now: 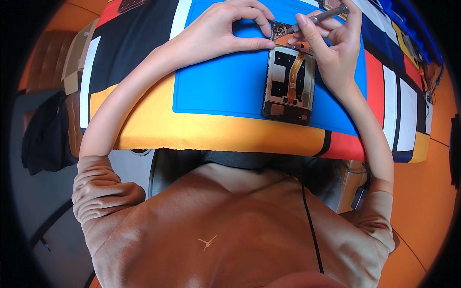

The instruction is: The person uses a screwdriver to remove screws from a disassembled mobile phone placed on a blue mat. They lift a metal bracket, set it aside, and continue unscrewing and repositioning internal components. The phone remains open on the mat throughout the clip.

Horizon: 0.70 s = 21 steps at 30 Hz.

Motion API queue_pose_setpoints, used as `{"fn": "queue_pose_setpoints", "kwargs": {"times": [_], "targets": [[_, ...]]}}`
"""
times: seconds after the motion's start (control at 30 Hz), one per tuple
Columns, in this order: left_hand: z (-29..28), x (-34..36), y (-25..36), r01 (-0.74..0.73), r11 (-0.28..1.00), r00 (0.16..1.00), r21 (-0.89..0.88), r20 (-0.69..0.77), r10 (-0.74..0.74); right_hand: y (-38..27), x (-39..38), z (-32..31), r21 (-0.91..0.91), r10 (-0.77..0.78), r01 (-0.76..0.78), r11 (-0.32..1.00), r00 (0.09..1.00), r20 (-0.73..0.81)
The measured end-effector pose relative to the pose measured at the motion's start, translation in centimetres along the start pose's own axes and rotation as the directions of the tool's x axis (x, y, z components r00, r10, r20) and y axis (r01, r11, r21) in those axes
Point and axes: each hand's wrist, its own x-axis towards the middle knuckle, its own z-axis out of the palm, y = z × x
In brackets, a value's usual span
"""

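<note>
An opened smartphone (284, 79) lies on a blue mat (216, 91), its inner parts exposed. A flat orange ribbon cable (294, 77) runs down its middle. My left hand (242, 26) grips the upper left edge of the phone, with thumb and fingertips against it. In my right hand (333, 45) is a slim grey screwdriver (324, 18), held like a pen. Its tip points down and left at the upper part of the phone, near the camera area; whether it touches a screw is too small to tell.
A cloth with coloured blocks (225, 132) covers the table under the mat. Another phone (130, 5) lies at the far left. A cardboard box (77, 55) stands beyond the table's left side, near a black cloth item (45, 134). Cables (431, 84) hang at the right.
</note>
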Motion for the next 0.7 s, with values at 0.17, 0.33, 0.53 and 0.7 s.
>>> {"fn": "queue_pose_setpoints", "kwargs": {"times": [0.17, 0.33, 0.53, 0.7], "targets": [[0.2, 0.3, -0.6, -0.020, 1.000, 0.998, -0.014, 0.053, 0.020, 0.7, 0.0, 0.1, -0.020, -0.038, 0.038, 0.999, 0.999, 0.023], [0.3, 0.3, -1.2, -0.064, 0.998, 0.996, -0.010, 0.057, 0.064, 0.9, 0.0, 0.0, -0.068, -0.086, 0.088, 0.994, 0.996, 0.032], [0.4, 0.2, -1.4, -0.096, 0.995, 0.994, -0.007, 0.054, 0.096, 0.8, -0.1, -0.1, -0.035, -0.057, 0.058, 0.998, 0.998, 0.040], [0.4, 0.3, -1.2, -0.104, 0.995, 0.993, -0.001, 0.053, 0.104, 1.0, -0.2, 0.0, 0.016, -0.040, 0.040, 0.999, 0.999, 0.020]]}}
